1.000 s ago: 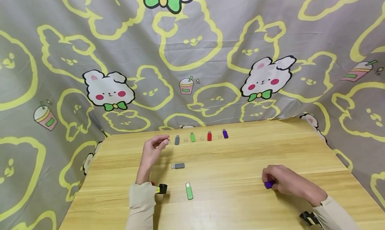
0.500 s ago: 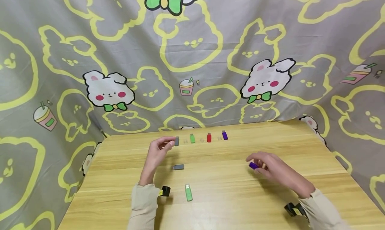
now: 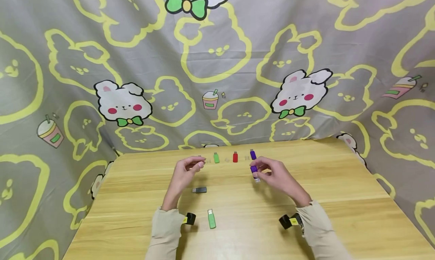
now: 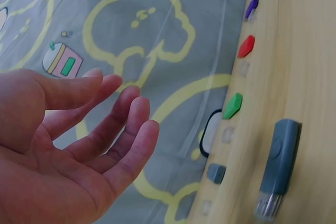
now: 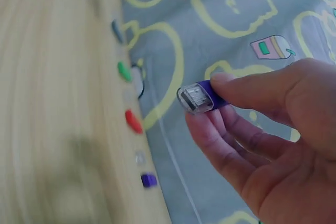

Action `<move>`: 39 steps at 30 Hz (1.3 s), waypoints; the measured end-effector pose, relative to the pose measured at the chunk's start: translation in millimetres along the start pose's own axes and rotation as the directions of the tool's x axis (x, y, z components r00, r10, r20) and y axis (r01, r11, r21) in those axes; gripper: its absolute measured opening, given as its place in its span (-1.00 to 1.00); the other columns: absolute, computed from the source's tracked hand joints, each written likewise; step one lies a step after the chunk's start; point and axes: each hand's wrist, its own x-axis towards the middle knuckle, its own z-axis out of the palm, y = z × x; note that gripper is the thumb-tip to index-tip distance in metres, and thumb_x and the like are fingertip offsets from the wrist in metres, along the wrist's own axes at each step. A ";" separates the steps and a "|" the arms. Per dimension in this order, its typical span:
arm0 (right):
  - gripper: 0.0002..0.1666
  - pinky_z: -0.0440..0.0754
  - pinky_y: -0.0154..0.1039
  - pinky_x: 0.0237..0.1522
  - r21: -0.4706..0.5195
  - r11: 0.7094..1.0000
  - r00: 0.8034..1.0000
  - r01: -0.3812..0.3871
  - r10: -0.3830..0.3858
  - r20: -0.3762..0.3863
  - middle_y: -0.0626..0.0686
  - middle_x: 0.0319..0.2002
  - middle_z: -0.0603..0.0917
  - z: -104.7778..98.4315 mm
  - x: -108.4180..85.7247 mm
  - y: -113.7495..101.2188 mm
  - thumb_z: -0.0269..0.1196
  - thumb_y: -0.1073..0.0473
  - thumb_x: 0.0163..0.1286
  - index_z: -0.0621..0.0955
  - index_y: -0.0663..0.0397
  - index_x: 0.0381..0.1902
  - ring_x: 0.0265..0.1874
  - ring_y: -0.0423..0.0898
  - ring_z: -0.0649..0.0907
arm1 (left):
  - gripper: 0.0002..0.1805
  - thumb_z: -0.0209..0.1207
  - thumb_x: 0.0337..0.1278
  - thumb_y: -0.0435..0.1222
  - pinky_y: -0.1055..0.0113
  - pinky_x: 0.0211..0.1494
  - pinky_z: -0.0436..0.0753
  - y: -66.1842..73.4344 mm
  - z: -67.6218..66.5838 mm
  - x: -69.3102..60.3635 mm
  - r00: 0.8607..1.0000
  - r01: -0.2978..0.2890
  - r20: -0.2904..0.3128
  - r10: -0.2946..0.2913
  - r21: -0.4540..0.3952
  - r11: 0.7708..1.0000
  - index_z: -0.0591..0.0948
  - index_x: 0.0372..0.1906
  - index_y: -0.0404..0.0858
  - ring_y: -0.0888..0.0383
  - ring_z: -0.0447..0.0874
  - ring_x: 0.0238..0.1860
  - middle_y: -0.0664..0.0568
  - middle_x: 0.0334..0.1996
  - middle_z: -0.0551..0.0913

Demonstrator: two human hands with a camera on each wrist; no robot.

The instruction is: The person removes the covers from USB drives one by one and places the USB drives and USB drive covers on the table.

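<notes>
My right hand (image 3: 276, 177) pinches a purple USB stick (image 3: 253, 170) between thumb and fingers, just in front of the purple stick (image 3: 253, 154) in the back row. In the right wrist view the held stick (image 5: 218, 95) shows a clear cap over its metal plug. My left hand (image 3: 185, 175) hovers by the left end of the row with loosely bent fingers and nothing in them; in the left wrist view the hand (image 4: 89, 145) is empty too. It mostly covers the row's grey stick, seen as a grey piece (image 4: 216, 173) in the left wrist view.
A green stick (image 3: 216, 157) and a red stick (image 3: 235, 157) stand in the back row, with small clear pieces (image 3: 247, 158) between. Nearer lie a grey stick (image 3: 201, 190) and a green stick (image 3: 212, 219) on the wooden table (image 3: 136, 214). A patterned curtain (image 3: 238, 71) hangs behind.
My right hand has carried the purple stick leftward and away from me to the back row. My left hand has drifted slightly right, over the row's grey stick.
</notes>
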 end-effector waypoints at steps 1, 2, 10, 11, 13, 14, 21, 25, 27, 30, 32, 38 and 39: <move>-0.75 0.75 -0.25 -0.18 0.030 0.999 1.000 -0.012 0.013 -0.024 0.03 -0.18 0.75 3.8 2.4 -1.2 0.43 0.40 0.30 0.69 0.14 -0.07 -0.22 -0.04 0.72 | -0.78 0.23 0.41 -0.44 0.39 -0.02 0.70 -0.1 2.2 0.0 1.000 0.004 0.008 -0.004 0.002 1.000 0.71 0.04 -0.46 -0.12 0.72 -0.03 -0.27 0.01 0.71; -0.73 0.74 -0.23 -0.15 0.064 0.998 0.999 -0.019 0.022 -0.047 0.06 -0.16 0.74 7.4 4.8 -2.8 0.42 0.42 0.30 0.69 0.18 -0.06 -0.21 -0.02 0.72 | -0.78 0.23 0.40 -0.43 0.38 -0.02 0.70 -0.2 4.4 0.2 1.000 0.010 0.017 -0.010 0.006 1.000 0.71 0.03 -0.44 -0.11 0.72 -0.04 -0.26 -0.01 0.72; -0.66 0.72 -0.29 -0.17 0.229 0.973 0.986 -0.038 0.073 -0.149 0.18 -0.13 0.71 32.5 21.9 -13.9 0.41 0.41 0.32 0.70 0.19 0.05 -0.16 0.09 0.74 | -0.78 0.23 0.41 -0.41 0.30 0.01 0.71 -1.2 21.4 1.8 0.997 0.032 0.075 -0.033 0.021 0.999 0.72 0.03 -0.41 0.00 0.73 -0.09 -0.14 -0.13 0.75; -0.69 0.71 -0.31 -0.20 0.242 0.969 0.985 -0.053 0.091 -0.149 0.18 -0.12 0.71 34.9 23.3 -15.1 0.41 0.40 0.32 0.71 0.19 0.02 -0.16 0.09 0.75 | -0.78 0.23 0.41 -0.41 0.30 0.01 0.71 -1.5 22.8 2.1 0.996 0.027 0.078 -0.029 0.021 0.999 0.72 0.03 -0.40 0.00 0.73 -0.09 -0.12 -0.13 0.75; -0.73 0.72 -0.32 -0.21 0.284 0.955 0.978 -0.086 0.135 -0.156 0.20 -0.09 0.70 39.2 26.0 -17.3 0.42 0.39 0.31 0.72 0.22 -0.03 -0.15 0.09 0.76 | -0.78 0.23 0.41 -0.40 0.28 0.02 0.71 -1.4 24.8 2.6 0.996 0.014 0.091 -0.015 0.019 1.000 0.71 0.04 -0.42 -0.05 0.74 -0.08 -0.16 -0.13 0.75; -0.74 0.74 -0.30 -0.20 0.314 0.944 0.974 -0.102 0.159 -0.161 0.23 -0.09 0.71 41.3 27.4 -18.1 0.43 0.40 0.30 0.72 0.24 -0.05 -0.16 0.10 0.76 | -0.77 0.23 0.41 -0.40 0.30 0.02 0.71 -0.7 25.6 2.8 0.995 0.006 0.099 -0.008 0.018 1.000 0.71 0.05 -0.42 -0.08 0.74 -0.08 -0.18 -0.13 0.75; -0.78 0.75 0.09 -0.07 0.502 0.853 0.960 -0.144 0.244 -0.138 0.31 -0.12 0.68 52.5 32.0 -20.6 0.44 0.47 0.26 0.64 0.41 -0.17 -0.19 0.10 0.80 | -0.78 0.21 0.42 -0.44 0.18 0.04 0.74 4.1 35.1 3.8 0.986 -0.013 0.168 0.022 -0.053 0.999 0.71 0.05 -0.42 -0.16 0.75 -0.07 -0.27 -0.08 0.74; -0.80 0.76 0.02 -0.07 0.524 0.841 0.964 -0.135 0.235 -0.129 0.32 -0.13 0.68 56.1 31.7 -20.9 0.44 0.43 0.27 0.64 0.41 -0.19 -0.14 0.14 0.80 | -0.77 0.27 0.37 -0.42 0.26 0.01 0.74 5.2 41.6 3.0 0.979 -0.021 0.200 0.041 -0.099 0.995 0.70 0.03 -0.45 -0.07 0.77 -0.11 -0.25 -0.07 0.74; -0.79 0.78 -0.08 -0.09 0.528 0.840 0.965 -0.126 0.227 -0.130 0.32 -0.13 0.68 57.5 31.7 -21.8 0.45 0.41 0.28 0.65 0.41 -0.19 -0.13 0.15 0.79 | -0.77 0.30 0.33 -0.43 0.29 0.00 0.74 5.8 44.6 2.4 0.978 -0.017 0.204 0.041 -0.117 0.993 0.70 0.01 -0.46 -0.05 0.78 -0.12 -0.25 -0.08 0.74; -0.78 0.78 -0.16 -0.12 0.533 0.838 0.968 -0.118 0.216 -0.126 0.31 -0.15 0.70 60.2 31.8 -23.3 0.47 0.40 0.26 0.66 0.41 -0.20 -0.13 0.13 0.79 | -0.81 0.32 0.29 -0.46 0.34 -0.05 0.74 5.8 48.1 2.0 0.982 -0.011 0.185 0.036 -0.138 0.990 0.72 -0.05 -0.45 0.01 0.79 -0.16 -0.25 -0.13 0.75; -0.79 0.78 -0.17 -0.13 0.531 0.839 0.970 -0.116 0.212 -0.122 0.30 -0.17 0.72 62.3 31.8 -24.1 0.48 0.40 0.25 0.67 0.41 -0.22 -0.15 0.12 0.80 | -0.84 0.33 0.26 -0.48 0.36 -0.09 0.74 5.7 49.7 1.6 0.987 -0.011 0.155 0.032 -0.139 0.990 0.72 -0.09 -0.44 0.04 0.77 -0.20 -0.24 -0.17 0.76; -0.82 0.77 -0.19 -0.11 0.499 0.856 0.974 -0.133 0.206 -0.094 0.26 -0.18 0.73 68.1 31.5 -24.8 0.47 0.43 0.24 0.68 0.38 -0.24 -0.15 0.12 0.79 | -0.87 0.33 0.24 -0.52 0.40 -0.15 0.73 4.7 51.1 -0.4 0.996 -0.027 0.076 0.037 -0.126 0.992 0.73 -0.13 -0.46 0.09 0.75 -0.27 -0.25 -0.22 0.76; -0.83 0.77 -0.20 -0.11 0.486 0.863 0.975 -0.136 0.204 -0.089 0.24 -0.17 0.73 68.8 31.5 -25.2 0.46 0.43 0.24 0.69 0.36 -0.23 -0.15 0.12 0.79 | -0.87 0.33 0.24 -0.52 0.39 -0.14 0.73 4.7 51.1 -0.8 0.997 -0.029 0.071 0.038 -0.125 0.992 0.73 -0.13 -0.46 0.09 0.75 -0.26 -0.25 -0.22 0.76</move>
